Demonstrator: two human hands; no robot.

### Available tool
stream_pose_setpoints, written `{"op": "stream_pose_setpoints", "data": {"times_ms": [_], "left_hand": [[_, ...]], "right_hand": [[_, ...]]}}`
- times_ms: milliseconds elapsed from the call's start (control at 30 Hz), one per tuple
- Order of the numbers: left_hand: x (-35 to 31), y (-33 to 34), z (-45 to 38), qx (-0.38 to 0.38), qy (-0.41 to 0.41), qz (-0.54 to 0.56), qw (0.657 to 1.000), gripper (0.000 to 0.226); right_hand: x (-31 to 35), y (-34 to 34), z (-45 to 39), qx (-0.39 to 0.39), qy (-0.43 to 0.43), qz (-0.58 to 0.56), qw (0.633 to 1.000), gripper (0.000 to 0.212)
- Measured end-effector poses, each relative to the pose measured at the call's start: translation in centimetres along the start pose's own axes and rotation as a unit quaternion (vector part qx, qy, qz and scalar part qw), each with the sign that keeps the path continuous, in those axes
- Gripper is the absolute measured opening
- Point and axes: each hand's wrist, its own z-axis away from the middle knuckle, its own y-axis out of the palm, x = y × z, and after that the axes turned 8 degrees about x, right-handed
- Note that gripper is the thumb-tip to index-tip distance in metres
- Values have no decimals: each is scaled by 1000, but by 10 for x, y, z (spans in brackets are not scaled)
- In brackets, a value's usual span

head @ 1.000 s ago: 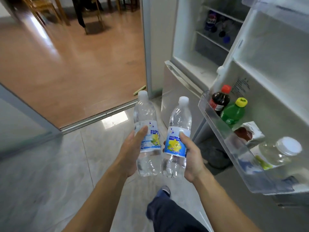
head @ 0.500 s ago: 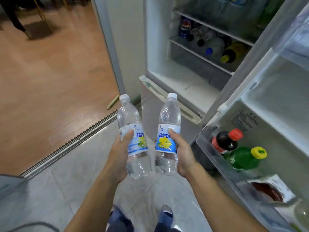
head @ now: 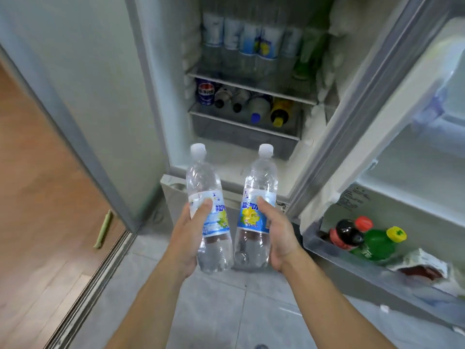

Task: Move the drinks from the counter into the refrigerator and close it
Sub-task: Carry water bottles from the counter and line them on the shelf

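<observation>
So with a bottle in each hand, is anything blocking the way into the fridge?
Nothing visible does. The refrigerator door stands swung open to the right, and the left bottle and right bottle are held upright in front of the open compartment. The two upper shelves look crowded with drinks, but the white floor below them shows bare.

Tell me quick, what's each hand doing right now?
Left hand: holds the left water bottle.
Right hand: holds the right water bottle.
</observation>
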Motion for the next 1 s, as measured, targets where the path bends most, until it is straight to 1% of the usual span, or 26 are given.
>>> {"op": "stream_pose_setpoints", "data": {"times_ms": [67,133,200,300,333,400,500,600,733,800,867,933,967,1000], "left_hand": [[-18,0,-17,31,7,-14,999,38],[-36,3,-34,56,13,-28,998,38],[-51,8,-54,72,14,-26,997,38],[-72,17,-84,76,21,-25,997,20],[-80,20,-94,75,32,-33,996,18],[-98,28,-111,73,53,-56,994,23],[-125,38,-136,74,80,-86,990,21],[-149,50,-161,78,105,-121,984,21],[-175,66,-198,74,144,-165,973,19],[-185,74,-216,62,162,-181,968,25],[-192,82,-235,45,168,-182,968,29],[-202,88,-254,28,185,-171,967,23],[-207,89,-263,20,199,-171,965,26],[-213,89,-272,16,211,-174,962,33]], "right_hand": [[8,8,-7,-23,-33,3,999,31],[19,14,-15,-43,-61,0,997,23],[34,18,-25,-52,-90,-5,995,23],[59,18,-45,-69,-121,-17,990,24],[68,17,-54,-77,-133,-18,988,26],[86,17,-70,-92,-159,-14,983,26],[113,22,-93,-125,-205,8,971,22],[141,26,-115,-166,-246,32,954,26],[177,29,-146,-213,-294,46,930,37],[191,30,-161,-245,-332,41,910,41],[203,30,-177,-267,-365,41,891,40],[218,29,-194,-283,-386,48,877,41],[227,28,-202,-291,-395,55,870,44],[235,28,-210,-294,-407,62,862,47]]}}
